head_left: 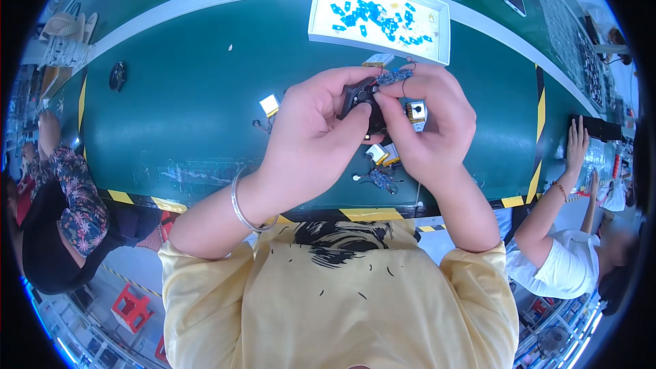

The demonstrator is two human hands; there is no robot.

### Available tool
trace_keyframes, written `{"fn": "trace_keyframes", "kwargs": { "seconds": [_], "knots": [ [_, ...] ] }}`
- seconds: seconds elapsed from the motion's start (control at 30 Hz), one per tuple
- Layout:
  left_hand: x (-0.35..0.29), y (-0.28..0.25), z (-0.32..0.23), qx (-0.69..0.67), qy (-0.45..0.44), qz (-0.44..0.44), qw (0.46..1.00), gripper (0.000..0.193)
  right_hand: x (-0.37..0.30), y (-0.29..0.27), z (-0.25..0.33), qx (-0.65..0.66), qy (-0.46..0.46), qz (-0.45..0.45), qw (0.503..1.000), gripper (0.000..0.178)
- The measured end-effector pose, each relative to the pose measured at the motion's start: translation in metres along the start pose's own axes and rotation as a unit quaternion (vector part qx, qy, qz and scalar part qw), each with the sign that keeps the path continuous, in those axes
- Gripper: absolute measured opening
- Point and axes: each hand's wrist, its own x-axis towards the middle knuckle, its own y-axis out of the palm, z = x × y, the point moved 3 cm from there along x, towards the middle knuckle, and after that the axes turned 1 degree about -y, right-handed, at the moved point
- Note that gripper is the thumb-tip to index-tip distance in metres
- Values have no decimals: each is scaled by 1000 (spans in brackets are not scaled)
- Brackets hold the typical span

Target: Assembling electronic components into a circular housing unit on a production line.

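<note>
A small black plastic housing is held over the table in front of me. My left hand is closed around its left side, thumb lying across the inner face. From the right, the thumb and index finger of my right hand close on the housing's edge; any tiny part between those fingertips is hidden. A blue circuit board with thin wires sits at the right index finger, beyond the housing. Beside the right hand lies a silver battery with yellow tape. More batteries and a wired circuit board lie nearer me.
A white box with many small blue parts stands at the back. Left of my hand lies another battery; a black object is farther left. Striped tape edges the green table. Co-workers sit at both sides.
</note>
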Motion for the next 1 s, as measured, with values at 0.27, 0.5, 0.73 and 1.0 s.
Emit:
{"fn": "trace_keyframes", "kwargs": {
  "seconds": [0.27,0.5,0.73,1.0],
  "knots": [
    [8,-8,-3,-25,-63,19,998,23,3,-5,-13,360,202,61,909,33],
    [12,-18,-6,-53,-99,18,994,12,-3,-12,-16,326,224,72,916,9],
    [14,-16,-3,-138,-147,42,979,22,-2,-11,-13,320,250,72,911,7],
    [14,-8,-5,-134,-157,46,977,26,3,-7,-6,323,248,56,912,17]
  ]
}}
